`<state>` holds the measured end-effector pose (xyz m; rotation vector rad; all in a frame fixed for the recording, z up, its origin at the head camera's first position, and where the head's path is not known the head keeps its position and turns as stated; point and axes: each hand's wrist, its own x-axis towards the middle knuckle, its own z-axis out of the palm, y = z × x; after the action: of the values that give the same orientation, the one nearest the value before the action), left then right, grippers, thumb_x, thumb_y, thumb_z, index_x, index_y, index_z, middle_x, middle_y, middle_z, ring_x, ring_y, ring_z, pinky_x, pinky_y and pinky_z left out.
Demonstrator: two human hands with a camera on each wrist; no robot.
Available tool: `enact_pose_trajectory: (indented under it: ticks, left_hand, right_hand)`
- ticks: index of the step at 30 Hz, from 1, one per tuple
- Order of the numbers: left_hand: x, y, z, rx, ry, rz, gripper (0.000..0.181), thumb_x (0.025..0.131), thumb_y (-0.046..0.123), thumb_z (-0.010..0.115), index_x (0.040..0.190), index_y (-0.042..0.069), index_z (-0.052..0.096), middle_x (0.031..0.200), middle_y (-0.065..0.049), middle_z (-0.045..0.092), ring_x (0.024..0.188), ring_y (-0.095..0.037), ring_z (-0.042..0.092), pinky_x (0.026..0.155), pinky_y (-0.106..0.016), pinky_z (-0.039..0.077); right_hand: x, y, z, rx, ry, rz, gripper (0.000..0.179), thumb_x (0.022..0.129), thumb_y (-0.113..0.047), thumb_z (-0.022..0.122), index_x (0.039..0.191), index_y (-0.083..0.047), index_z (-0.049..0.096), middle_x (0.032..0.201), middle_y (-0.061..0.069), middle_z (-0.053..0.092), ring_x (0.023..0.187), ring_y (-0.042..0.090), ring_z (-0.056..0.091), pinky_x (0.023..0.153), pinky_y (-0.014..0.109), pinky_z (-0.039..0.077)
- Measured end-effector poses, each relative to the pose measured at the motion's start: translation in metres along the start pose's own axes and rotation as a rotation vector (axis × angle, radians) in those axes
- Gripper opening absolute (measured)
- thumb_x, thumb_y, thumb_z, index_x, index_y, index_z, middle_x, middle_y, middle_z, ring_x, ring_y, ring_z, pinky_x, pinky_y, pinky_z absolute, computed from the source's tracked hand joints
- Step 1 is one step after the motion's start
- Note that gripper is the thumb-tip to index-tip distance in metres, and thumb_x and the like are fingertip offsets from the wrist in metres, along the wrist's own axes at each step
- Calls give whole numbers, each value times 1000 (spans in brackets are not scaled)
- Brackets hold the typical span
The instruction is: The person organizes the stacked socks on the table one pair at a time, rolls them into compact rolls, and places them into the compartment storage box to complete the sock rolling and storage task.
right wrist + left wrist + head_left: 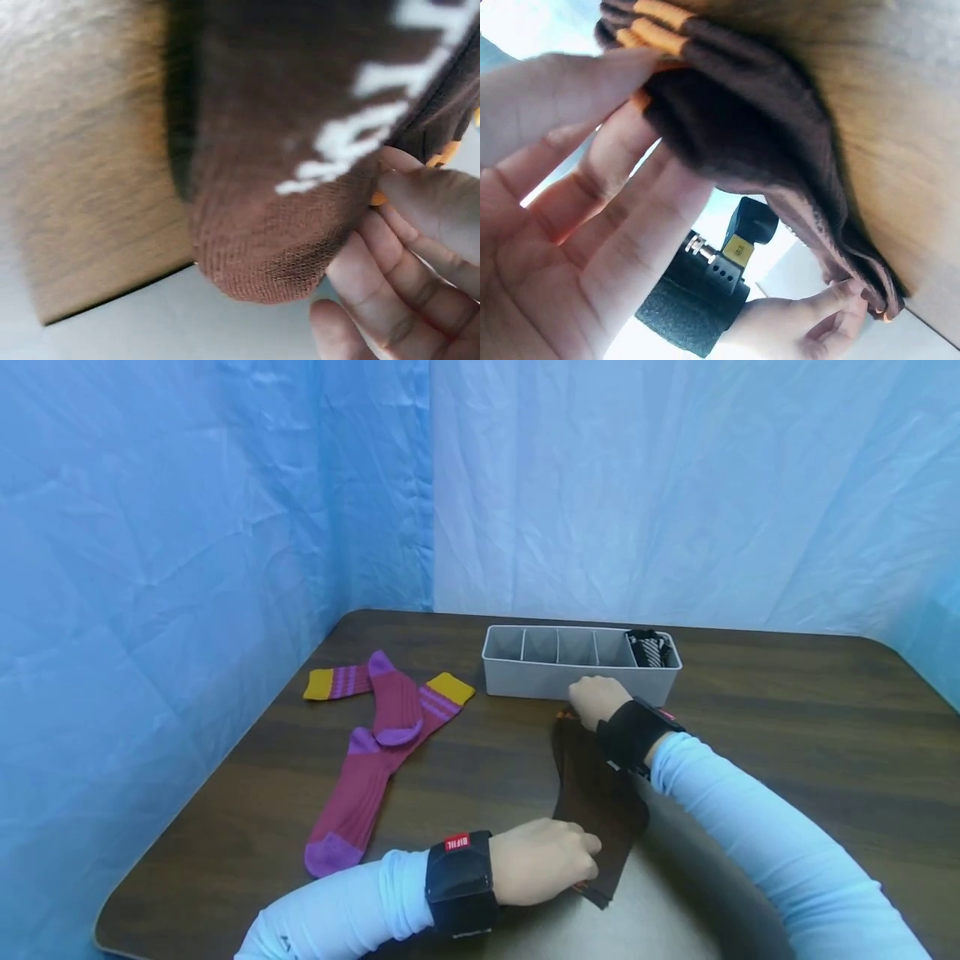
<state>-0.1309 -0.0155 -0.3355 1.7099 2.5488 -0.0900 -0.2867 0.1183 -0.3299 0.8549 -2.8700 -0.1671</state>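
Note:
A layered pair of brown socks [600, 793] with orange stripes is stretched lengthwise between both hands, over the front middle of the table. My left hand [543, 860] pinches the near end, where several orange-striped folds [656, 34] show in the left wrist view. At the far end, close to the grey box, my right hand [597, 700] pinches the fabric between thumb and fingers. White lettering [337, 150] runs along the sock in the right wrist view. To the left lie two maroon socks [367, 785] with purple heels and toes and yellow cuffs, one crossing the other.
A grey divided box [570, 681] stands behind the right hand. Its rightmost compartment holds a black-and-white patterned bundle [649, 649]. Blue sheeting [660, 493] hangs behind and left of the dark wooden table [787, 710].

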Motion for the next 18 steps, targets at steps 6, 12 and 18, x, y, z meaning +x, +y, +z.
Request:
enact_pose_trajectory:
  ticks: [6, 12, 18]
  left_hand:
    - [-1, -1, -1, -17, -4, 13, 15, 78, 18, 62, 92, 22, 67, 78, 8, 56, 67, 1, 49, 55, -6, 34]
    - [0, -1, -1, -8, -11, 7, 18, 77, 21, 62, 94, 22, 66, 80, 8, 57, 69, 1, 50, 57, -4, 34]
    - [1, 2, -1, 16, -40, 9, 21, 77, 22, 61, 98, 23, 65, 85, 8, 58, 73, 1, 51, 61, -4, 36]
  right_hand:
    - [0, -4, -8, 0, 56, 2, 6, 66, 0, 64, 66, -5, 62, 62, 6, 60, 55, 19, 54, 54, 33, 46]
    - [2, -13, -12, -22, 89, -24, 11, 65, -1, 67, 73, -5, 63, 69, 8, 62, 62, 22, 57, 59, 33, 47]
    - [1, -9, 1, -14, 17, -2, 11, 66, -3, 67, 75, -5, 62, 70, 8, 61, 64, 21, 57, 61, 32, 47]
